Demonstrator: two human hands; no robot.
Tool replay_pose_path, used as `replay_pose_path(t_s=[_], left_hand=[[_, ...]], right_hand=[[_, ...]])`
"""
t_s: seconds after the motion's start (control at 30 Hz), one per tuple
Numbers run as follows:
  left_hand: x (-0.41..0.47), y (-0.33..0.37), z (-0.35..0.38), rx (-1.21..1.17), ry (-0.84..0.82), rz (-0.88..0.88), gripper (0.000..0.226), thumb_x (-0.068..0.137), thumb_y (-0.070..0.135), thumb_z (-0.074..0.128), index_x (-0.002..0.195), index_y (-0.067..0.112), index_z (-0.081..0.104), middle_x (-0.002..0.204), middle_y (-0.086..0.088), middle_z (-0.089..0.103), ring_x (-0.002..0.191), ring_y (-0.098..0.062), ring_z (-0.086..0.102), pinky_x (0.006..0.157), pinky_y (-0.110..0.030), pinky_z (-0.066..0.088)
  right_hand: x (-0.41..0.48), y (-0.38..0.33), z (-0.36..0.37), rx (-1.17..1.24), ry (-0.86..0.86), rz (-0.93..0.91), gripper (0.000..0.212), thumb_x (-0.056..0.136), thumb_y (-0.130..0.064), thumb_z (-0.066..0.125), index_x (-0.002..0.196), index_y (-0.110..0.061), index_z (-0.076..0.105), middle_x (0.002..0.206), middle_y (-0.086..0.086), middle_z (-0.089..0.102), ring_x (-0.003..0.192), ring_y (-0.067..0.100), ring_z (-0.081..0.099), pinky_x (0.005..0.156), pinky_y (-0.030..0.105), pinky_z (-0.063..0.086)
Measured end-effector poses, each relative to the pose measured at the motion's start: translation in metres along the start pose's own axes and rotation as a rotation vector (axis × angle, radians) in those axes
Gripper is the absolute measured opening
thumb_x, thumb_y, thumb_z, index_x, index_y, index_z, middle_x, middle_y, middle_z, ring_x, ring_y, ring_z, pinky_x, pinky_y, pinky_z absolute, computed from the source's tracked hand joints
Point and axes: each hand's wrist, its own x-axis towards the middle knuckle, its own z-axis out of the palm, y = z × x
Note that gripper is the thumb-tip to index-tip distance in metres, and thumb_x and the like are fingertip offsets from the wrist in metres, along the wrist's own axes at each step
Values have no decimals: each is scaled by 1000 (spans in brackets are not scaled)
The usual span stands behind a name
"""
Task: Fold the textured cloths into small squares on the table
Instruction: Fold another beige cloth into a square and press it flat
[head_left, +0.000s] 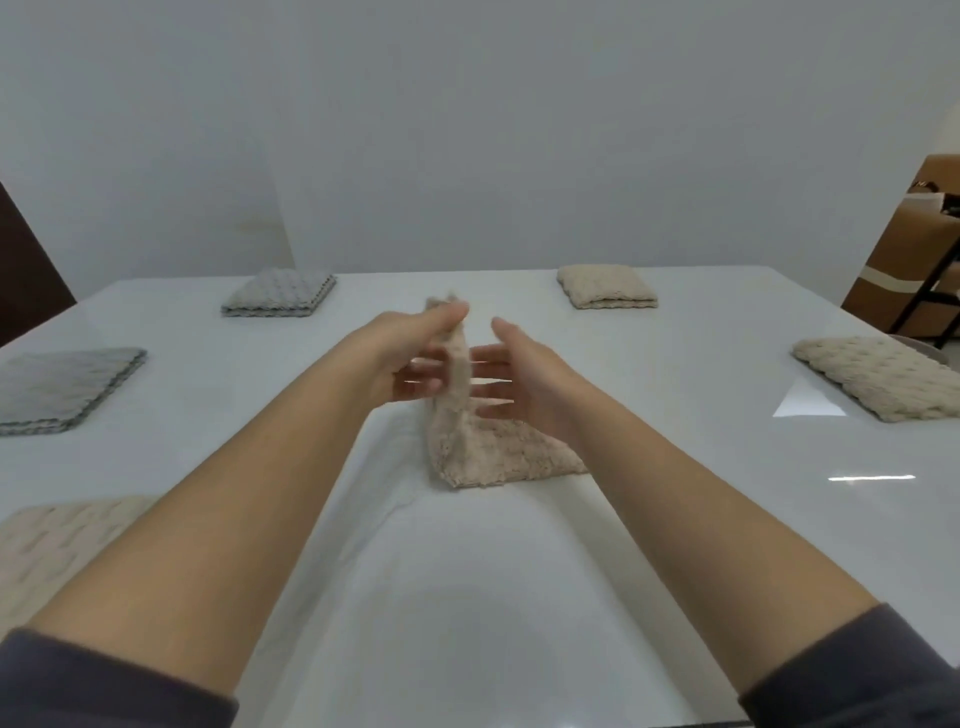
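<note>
A person's left hand (410, 358) pinches the raised flap of a beige textured cloth (498, 452), its base on the white table (467, 571); the right hand (519, 374) hovers open just beside it — a grey folded cloth (280, 293) lies beyond the left hand, a beige folded cloth (605, 286) beyond the right.

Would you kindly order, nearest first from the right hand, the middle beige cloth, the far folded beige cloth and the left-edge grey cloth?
From the right hand, head view:
1. Middle beige cloth, beside its fingers, centre.
2. Far folded beige cloth, beyond, slightly right.
3. Left-edge grey cloth, far off to the left.
</note>
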Motion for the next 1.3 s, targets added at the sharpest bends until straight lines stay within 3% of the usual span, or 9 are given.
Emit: replay_pose_path(t_s=[0.1, 0.17, 0.3, 0.43, 0.5, 0.6, 0.8, 1.0, 1.3], left_hand=[[-7, -2, 25, -98, -82, 9, 35, 95, 45, 53, 104, 11, 54, 84, -7, 65, 57, -18, 64, 48, -25, 53], [-5, -9, 31, -71, 17, 102, 25, 98, 32, 49, 107, 9, 53, 91, -9, 65, 62, -19, 63, 50, -27, 53], [8, -34, 27, 190, 242, 365, 13, 94, 20, 50, 102, 17, 59, 104, -1, 64, 85, -14, 61, 76, -30, 52], [16, -62, 26, 598, 193, 561, 36, 99, 23, 44, 135, 17, 50, 139, 4, 49, 127, -10, 43, 100, -19, 28], [21, -72, 29, 752, 108, 577, 46, 101, 29, 39, 146, 16, 37, 152, 3, 35, 141, -12, 27, 113, -26, 20], [25, -83, 35, 957, -15, 490, 54, 103, 36, 30, 153, 19, 19, 161, 5, 10, 149, -12, 1, 121, -40, 7], [35, -84, 33, 936, 35, 486, 60, 99, 40, 36, 153, 20, 18, 161, 2, 13, 148, -15, 8, 120, -45, 10], [47, -54, 16, 557, 14, 297, 48, 92, 24, 56, 139, 19, 45, 114, -1, 61, 107, -18, 56, 87, -28, 42], [-4, -65, -3, 395, -138, 11, 22, 81, 24, 75, 98, 21, 61, 74, 0, 59, 58, -12, 49, 53, -22, 38]], right_hand=[[-7, -3, -26, 301, -110, 143, 67, 97, -60, 30, 116, -4, 62, 102, 13, 73, 88, 25, 70, 70, 33, 57], [-11, 0, -37, 291, -100, 173, 50, 99, -47, 38, 109, -4, 63, 91, 11, 72, 77, 22, 70, 66, 28, 57], [4, 16, -48, 92, 111, 213, 7, 92, -16, 56, 95, -10, 58, 82, 9, 58, 74, 24, 57, 74, 35, 47], [7, 23, -53, -187, 236, 107, 22, 85, -8, 51, 67, -17, 42, 62, 3, 34, 50, 14, 28, 51, 27, 25], [6, 29, -55, -361, 303, 3, 18, 86, -8, 48, 68, -9, 49, 63, 5, 44, 48, 14, 35, 45, 23, 27], [2, 39, -53, -749, 412, -82, 21, 87, -19, 49, 97, -6, 62, 89, 5, 65, 81, 24, 60, 67, 31, 47], [-8, 55, -46, -1146, 489, -229, 58, 96, -37, 49, 146, -18, 28, 134, 9, 41, 113, 30, 51, 81, 39, 44], [-2, 51, -58, -1273, 444, -290, 63, 94, -46, 52, 147, -21, 29, 141, 5, 43, 126, 26, 44, 98, 41, 35], [6, 33, -46, -1441, 514, -161, 54, 92, -55, 53, 133, -19, 48, 129, 4, 51, 119, 27, 48, 94, 40, 35]])
